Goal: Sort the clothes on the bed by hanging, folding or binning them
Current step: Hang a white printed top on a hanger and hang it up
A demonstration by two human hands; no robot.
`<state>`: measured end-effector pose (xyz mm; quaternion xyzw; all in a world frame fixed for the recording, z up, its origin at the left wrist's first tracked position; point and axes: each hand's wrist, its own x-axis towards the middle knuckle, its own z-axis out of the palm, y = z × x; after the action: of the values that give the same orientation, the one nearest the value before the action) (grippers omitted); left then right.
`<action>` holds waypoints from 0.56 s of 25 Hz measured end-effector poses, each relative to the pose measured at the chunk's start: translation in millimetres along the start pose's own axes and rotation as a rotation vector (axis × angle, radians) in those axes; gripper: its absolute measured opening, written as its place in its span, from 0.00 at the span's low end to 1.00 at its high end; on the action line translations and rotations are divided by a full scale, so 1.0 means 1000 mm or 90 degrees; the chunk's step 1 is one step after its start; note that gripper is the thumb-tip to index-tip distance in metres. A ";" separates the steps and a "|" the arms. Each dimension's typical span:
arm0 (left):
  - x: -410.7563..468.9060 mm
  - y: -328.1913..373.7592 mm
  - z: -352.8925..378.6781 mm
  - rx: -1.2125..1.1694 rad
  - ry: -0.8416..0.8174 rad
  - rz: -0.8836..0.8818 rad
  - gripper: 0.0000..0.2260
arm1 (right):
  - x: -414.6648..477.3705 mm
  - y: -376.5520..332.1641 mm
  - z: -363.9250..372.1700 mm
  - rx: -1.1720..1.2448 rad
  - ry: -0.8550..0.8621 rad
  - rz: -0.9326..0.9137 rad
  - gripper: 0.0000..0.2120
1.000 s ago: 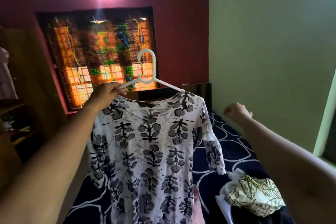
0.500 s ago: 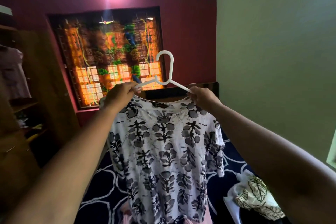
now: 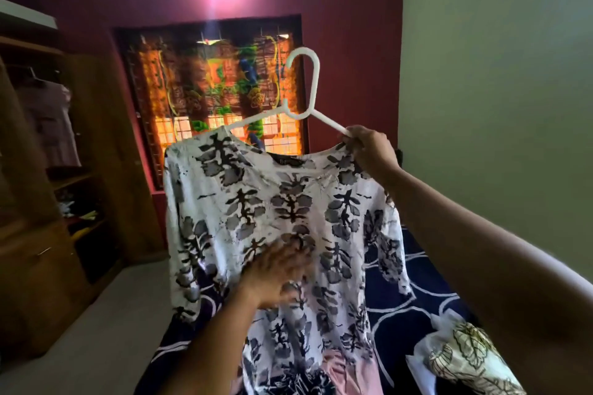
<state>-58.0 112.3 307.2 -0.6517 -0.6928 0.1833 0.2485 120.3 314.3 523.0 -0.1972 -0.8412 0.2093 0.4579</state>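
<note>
A white top with a dark leaf print (image 3: 340,202) hangs on a white plastic hanger (image 3: 313,86), held up in the air over the bed. My right hand (image 3: 369,151) grips the hanger's right arm together with the top's shoulder. My left hand (image 3: 279,269), blurred, lies flat with spread fingers on the front of the top, near its middle. Under the top's hem a pink garment (image 3: 346,375) shows on the bed. A cream garment with a leaf pattern (image 3: 465,359) lies on the bed at the lower right.
The bed (image 3: 417,295) has a navy cover with white lines. A wooden wardrobe (image 3: 41,202) stands open at the left, with a garment (image 3: 51,125) hanging inside and folded things on shelves. A window with a bright patterned curtain (image 3: 218,90) is ahead. Grey floor (image 3: 106,324) lies between wardrobe and bed.
My left hand let go of the hanger's left shoulder and dropped to the front of the top. My right hand came in and took hold of the right shoulder. The hanger tilted.
</note>
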 end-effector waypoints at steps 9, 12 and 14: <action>0.037 0.021 -0.072 0.056 0.360 0.128 0.31 | -0.007 -0.010 0.006 -0.099 -0.026 0.011 0.11; 0.064 0.019 -0.117 -0.027 0.381 -0.017 0.31 | -0.012 -0.022 0.013 -0.094 -0.055 -0.016 0.11; 0.078 0.021 -0.107 -0.031 0.245 -0.054 0.30 | -0.013 -0.029 0.014 -0.092 -0.067 -0.022 0.11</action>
<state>19.7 184.3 390.2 -0.6504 -0.6637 0.0279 0.3683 111.1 280.5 522.7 -0.2041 -0.8802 0.1507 0.4011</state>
